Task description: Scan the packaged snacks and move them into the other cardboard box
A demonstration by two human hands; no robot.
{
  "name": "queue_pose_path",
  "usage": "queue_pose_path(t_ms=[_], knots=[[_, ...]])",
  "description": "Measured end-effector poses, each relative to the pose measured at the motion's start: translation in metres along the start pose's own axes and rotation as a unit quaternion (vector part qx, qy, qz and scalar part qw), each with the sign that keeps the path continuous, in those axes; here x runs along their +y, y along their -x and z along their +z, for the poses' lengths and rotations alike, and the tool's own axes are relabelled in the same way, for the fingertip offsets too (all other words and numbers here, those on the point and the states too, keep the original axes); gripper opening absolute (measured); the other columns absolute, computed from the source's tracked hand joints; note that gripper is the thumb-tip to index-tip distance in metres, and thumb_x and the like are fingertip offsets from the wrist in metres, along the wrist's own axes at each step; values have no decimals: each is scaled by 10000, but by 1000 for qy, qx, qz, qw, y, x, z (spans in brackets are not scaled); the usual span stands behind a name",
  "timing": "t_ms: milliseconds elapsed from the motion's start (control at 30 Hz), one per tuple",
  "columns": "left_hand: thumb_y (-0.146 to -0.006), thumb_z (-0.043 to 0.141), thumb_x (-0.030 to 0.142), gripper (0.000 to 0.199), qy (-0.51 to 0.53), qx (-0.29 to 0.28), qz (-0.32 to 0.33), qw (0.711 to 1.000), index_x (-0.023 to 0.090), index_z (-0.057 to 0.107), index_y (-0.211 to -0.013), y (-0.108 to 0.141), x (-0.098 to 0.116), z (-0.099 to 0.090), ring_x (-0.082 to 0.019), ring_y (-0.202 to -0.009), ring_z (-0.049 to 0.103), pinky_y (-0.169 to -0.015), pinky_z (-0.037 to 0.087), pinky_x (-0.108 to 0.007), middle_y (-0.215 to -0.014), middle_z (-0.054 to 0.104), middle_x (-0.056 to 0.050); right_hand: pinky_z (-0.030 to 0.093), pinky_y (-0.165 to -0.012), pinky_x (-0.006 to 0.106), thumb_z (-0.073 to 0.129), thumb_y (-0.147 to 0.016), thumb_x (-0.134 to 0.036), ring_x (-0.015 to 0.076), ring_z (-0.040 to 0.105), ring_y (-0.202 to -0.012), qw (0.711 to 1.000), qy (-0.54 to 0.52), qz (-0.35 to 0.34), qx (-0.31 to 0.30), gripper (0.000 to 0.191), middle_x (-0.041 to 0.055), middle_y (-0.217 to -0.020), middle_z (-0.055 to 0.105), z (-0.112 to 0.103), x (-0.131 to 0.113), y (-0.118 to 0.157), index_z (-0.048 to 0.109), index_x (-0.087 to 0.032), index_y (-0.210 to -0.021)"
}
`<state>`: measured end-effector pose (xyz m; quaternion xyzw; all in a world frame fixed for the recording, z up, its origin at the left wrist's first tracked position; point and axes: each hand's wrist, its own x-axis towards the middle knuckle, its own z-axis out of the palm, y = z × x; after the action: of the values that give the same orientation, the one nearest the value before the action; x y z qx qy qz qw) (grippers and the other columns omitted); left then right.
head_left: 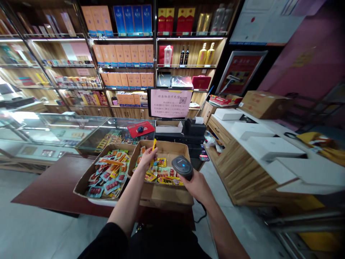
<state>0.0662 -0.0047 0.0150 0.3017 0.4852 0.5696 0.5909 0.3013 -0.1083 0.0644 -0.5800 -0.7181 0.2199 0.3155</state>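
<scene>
My left hand (148,157) grips a narrow yellow packet (154,144), held upright above the right cardboard box (175,146). In my right hand (196,184) is a dark handheld scanner (182,167) with a small blue light, over that box's right front part. Yellow packets and clear packs of reddish snacks (169,172) lie in the right box. Beside it on the left, touching or nearly so, a second cardboard box (78,187) holds a heap of similar snack packs (111,185).
Both boxes are on a dark red table (48,187). Behind them stand a screen covered by a pink paper sign (169,104), a black printer (194,126) and a red mat (134,131) with a mouse. A glass counter (54,133) is left, a white-topped counter (258,144) right.
</scene>
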Motion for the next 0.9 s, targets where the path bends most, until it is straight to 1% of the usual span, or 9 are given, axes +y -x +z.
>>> queue_pose_path(t_ms=[67, 133, 200, 267, 367, 500, 633, 767, 900], knots=[[-680, 849, 421, 395, 27, 19, 3, 999, 136, 695, -907, -1, -2, 1, -104, -570, 585, -545, 442, -199, -661, 633, -3, 553, -787, 328, 643, -834, -357, 310, 731, -1011, 1000, 4, 9, 0, 263, 142, -1020, 780, 1, 0, 1, 706, -167, -1006], [-677, 857, 386, 377, 50, 59, 18, 997, 141, 727, -932, -3, -3, 1, -121, -632, 628, -606, 478, -204, -693, 669, -11, 552, -779, 328, 647, -833, -366, 315, 732, -1006, 1000, 5, 20, -4, 267, 145, -1013, 781, 3, 1, 2, 710, -166, -997], [-684, 861, 339, 339, 78, 89, 28, 993, 151, 739, -938, -3, -5, -1, -116, -645, 640, -650, 508, -209, -702, 682, -1, 554, -781, 326, 656, -827, -359, 311, 734, -1004, 1000, 0, 24, -10, 270, 140, -1013, 782, 6, 2, 4, 710, -173, -1014], [-685, 868, 286, 283, 118, 101, 22, 988, 144, 722, -882, -1, -6, -3, -112, -639, 648, -692, 548, -234, -705, 688, -3, 555, -789, 326, 667, -816, -343, 307, 734, -1010, 1000, -5, 23, -13, 288, 134, -1025, 782, 9, 4, 6, 704, -181, -1051], [-688, 867, 187, 242, 165, 97, 9, 981, 128, 654, -786, 6, -6, -6, -124, -660, 679, -749, 603, -296, -737, 705, -26, 558, -786, 325, 670, -813, -346, 307, 735, -1009, 1000, -9, 27, -12, 299, 134, -1027, 782, 12, 8, 10, 700, -183, -1061], [-716, 832, 85, 278, 200, 97, 5, 975, 143, 566, -772, 15, -3, -5, -150, -667, 711, -748, 631, -342, -755, 715, -35, 559, -788, 324, 658, -817, -352, 312, 732, -1020, 1000, -1, 29, -3, 277, 145, -1023, 781, 9, 11, 11, 711, -170, -1020], [-705, 837, 65, 357, 220, 95, -17, 971, 161, 495, -743, 17, -2, -2, -167, -673, 728, -757, 633, -350, -741, 710, -34, 558, -829, 331, 631, -830, -372, 306, 718, -1061, 1000, -15, 0, 24, 325, 153, -1075, 769, 5, 10, 11, 702, -159, -1065], [-717, 827, 61, 359, 232, 101, -25, 967, 170, 487, -759, 15, -2, 0, -154, -649, 722, -749, 632, -333, -729, 703, -9, 567, -792, 331, 630, -823, -385, 299, 741, -977, 1000, -15, -5, 25, 323, 149, -1030, 777, 5, 10, 10, 709, -157, -1038], [-747, 800, 53, 334, 242, 94, -35, 965, 169, 487, -762, 12, 0, 3, -185, -721, 743, -783, 636, -373, -760, 718, -30, 571, -761, 334, 640, -815, -400, 304, 749, -940, 1000, -14, 5, 22, 311, 144, -985, 784, 5, 12, 8, 720, -162, -998]])
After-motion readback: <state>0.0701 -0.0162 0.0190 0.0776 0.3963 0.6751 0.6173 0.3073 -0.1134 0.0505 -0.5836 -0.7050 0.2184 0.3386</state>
